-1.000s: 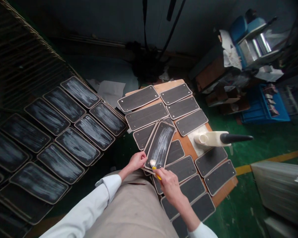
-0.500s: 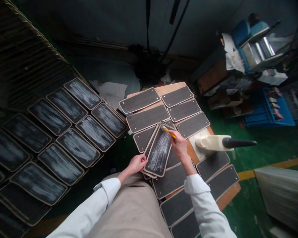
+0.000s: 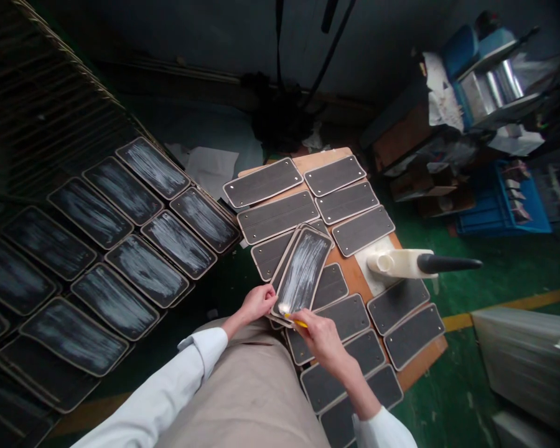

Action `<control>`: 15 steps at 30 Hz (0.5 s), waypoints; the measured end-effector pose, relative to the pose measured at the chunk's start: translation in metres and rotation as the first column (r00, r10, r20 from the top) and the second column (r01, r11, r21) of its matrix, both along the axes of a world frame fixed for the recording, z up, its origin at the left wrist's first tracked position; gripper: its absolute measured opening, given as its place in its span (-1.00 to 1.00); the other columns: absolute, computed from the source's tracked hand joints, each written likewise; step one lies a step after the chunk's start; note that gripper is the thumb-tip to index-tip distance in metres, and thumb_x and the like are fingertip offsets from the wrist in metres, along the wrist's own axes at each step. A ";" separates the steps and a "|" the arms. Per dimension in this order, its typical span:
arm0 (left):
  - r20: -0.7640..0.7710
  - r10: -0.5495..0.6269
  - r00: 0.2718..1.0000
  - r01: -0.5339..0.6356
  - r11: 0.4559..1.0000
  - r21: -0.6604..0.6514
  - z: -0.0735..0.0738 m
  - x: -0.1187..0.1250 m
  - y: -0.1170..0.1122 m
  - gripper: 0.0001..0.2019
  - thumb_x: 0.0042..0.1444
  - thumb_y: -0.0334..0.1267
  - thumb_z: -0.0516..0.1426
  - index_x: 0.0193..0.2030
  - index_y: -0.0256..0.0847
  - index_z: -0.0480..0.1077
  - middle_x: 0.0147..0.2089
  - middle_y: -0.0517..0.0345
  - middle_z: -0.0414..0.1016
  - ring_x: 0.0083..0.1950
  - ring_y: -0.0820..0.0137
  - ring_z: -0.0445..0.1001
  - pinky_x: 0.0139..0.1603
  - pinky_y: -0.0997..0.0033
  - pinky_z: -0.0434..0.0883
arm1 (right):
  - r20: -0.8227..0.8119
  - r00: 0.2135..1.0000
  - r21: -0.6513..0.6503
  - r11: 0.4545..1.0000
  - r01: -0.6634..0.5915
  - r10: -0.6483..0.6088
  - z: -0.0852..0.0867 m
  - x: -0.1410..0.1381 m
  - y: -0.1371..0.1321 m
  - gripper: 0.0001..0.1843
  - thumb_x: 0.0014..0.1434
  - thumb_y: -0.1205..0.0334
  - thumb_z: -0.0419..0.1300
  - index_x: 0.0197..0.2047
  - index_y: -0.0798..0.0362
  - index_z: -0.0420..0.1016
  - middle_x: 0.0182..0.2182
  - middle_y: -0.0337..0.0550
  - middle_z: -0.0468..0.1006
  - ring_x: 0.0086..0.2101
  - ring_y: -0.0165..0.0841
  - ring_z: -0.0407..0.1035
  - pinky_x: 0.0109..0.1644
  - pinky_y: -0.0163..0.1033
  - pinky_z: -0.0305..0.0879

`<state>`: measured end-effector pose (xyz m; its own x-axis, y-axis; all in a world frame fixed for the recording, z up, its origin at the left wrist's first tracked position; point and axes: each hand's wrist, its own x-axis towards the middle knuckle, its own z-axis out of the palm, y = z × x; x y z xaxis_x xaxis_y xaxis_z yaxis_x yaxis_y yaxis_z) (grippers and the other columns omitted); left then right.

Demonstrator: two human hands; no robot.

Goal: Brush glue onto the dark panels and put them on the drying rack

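Now your left hand (image 3: pixel 260 302) pinches the pad (image 3: pixel 305 267) by its edge; your right hand (image 3: pixel 324 341), closed on the brush (image 3: pixel 293 317), spreads paste; stroke lengthwise, evenly.

Wooden table (image 3: pixel 330 154) first: a white bottle (image 3: pixel 401 263) with a black nozzle lies on its side on a pale sheet (image 3: pixel 371 281), near the right edge. Beyond the bottle, dark pads (image 3: pixel 363 230) lie flat in two tidy columns; nearer than the bottle, more of them run down to the table's near end, some touching. Well left of the bottle, a slatted rack (image 3: pixel 42 124) carries white-streaked pads (image 3: pixel 177 244) side by side in rows. Right of the bottle, green floor (image 3: pixel 448 398) with a yellow line (image 3: pixel 518 303).
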<state>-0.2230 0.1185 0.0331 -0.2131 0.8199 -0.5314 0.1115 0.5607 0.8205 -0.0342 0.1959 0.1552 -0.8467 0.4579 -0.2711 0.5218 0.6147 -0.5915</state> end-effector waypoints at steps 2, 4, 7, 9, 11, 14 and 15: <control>0.001 -0.001 1.000 0.001 1.000 -0.002 0.001 0.000 0.000 -0.86 0.07 -0.19 0.07 -0.41 -0.19 0.35 -0.63 0.27 0.40 -0.57 0.43 0.40 -0.50 0.50 0.24 | -0.040 0.996 -0.120 0.990 0.076 -0.081 0.004 0.007 0.009 -0.82 0.37 0.17 0.05 -0.06 -0.08 0.46 -0.27 -0.26 0.56 -0.30 -0.37 0.46 -0.24 -0.36 0.27; 0.002 -0.004 1.000 0.004 1.000 -0.003 0.002 0.000 0.000 -0.86 0.07 -0.19 0.07 -0.41 -0.19 0.35 -0.63 0.27 0.41 -0.57 0.43 0.41 -0.49 0.50 0.25 | -0.045 0.982 -0.139 0.974 0.176 -0.184 0.000 0.012 0.029 -0.80 0.36 0.11 0.06 -0.09 -0.08 0.48 -0.33 -0.27 0.57 -0.37 -0.36 0.47 -0.27 -0.35 0.28; 0.000 -0.005 1.000 0.005 1.000 -0.005 0.003 0.000 0.000 -0.86 0.06 -0.20 0.07 -0.42 -0.19 0.35 -0.65 0.28 0.39 -0.58 0.43 0.40 -0.49 0.50 0.26 | -0.079 0.937 -0.024 0.940 0.340 -0.341 -0.014 0.016 0.061 -0.74 0.34 0.03 0.06 -0.11 -0.05 0.49 -0.39 -0.25 0.57 -0.43 -0.33 0.46 -0.33 -0.32 0.30; -0.003 0.003 1.000 -0.003 1.000 -0.009 0.003 0.000 0.000 -0.86 0.06 -0.20 0.07 -0.42 -0.19 0.36 -0.66 0.28 0.38 -0.59 0.43 0.39 -0.49 0.49 0.26 | -0.171 0.893 0.096 0.895 0.435 -0.416 -0.023 0.018 0.068 -0.71 0.34 0.02 0.04 -0.08 -0.02 0.48 -0.30 -0.18 0.58 -0.35 -0.29 0.48 -0.27 -0.30 0.32; -0.005 0.019 1.000 -0.019 1.000 -0.012 0.003 -0.001 -0.001 -0.86 0.05 -0.19 0.08 -0.41 -0.19 0.37 -0.65 0.28 0.39 -0.58 0.43 0.39 -0.49 0.49 0.26 | -0.242 0.886 0.204 0.872 0.445 -0.396 -0.028 0.018 0.058 -0.71 0.36 0.06 0.01 -0.03 -0.01 0.47 -0.19 -0.12 0.56 -0.26 -0.28 0.48 -0.20 -0.28 0.32; -0.004 0.044 0.999 -0.044 0.999 -0.006 0.005 -0.001 -0.003 -0.87 0.02 -0.20 0.11 -0.42 -0.19 0.39 -0.63 0.29 0.39 -0.58 0.44 0.38 -0.49 0.49 0.25 | -0.177 0.949 0.264 0.916 0.302 -0.262 -0.028 0.021 0.021 -0.71 0.38 0.14 -0.05 0.00 -0.03 0.45 -0.19 -0.09 0.54 -0.27 -0.29 0.48 -0.22 -0.29 0.31; -0.001 0.048 0.999 -0.048 0.999 0.001 0.005 -0.001 -0.004 -0.88 0.01 -0.21 0.12 -0.42 -0.19 0.39 -0.63 0.29 0.39 -0.58 0.44 0.37 -0.49 0.49 0.25 | -0.137 0.964 0.239 0.937 0.256 -0.229 -0.026 0.023 0.007 -0.70 0.39 0.16 -0.06 0.00 -0.04 0.45 -0.19 -0.09 0.54 -0.28 -0.29 0.48 -0.23 -0.29 0.32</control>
<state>-0.2242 0.1150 0.0381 -0.2532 0.8092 -0.5303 0.0855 0.5647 0.8209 -0.0116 0.2033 0.1290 -0.7185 0.6946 -0.0350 0.6170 0.6133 -0.4931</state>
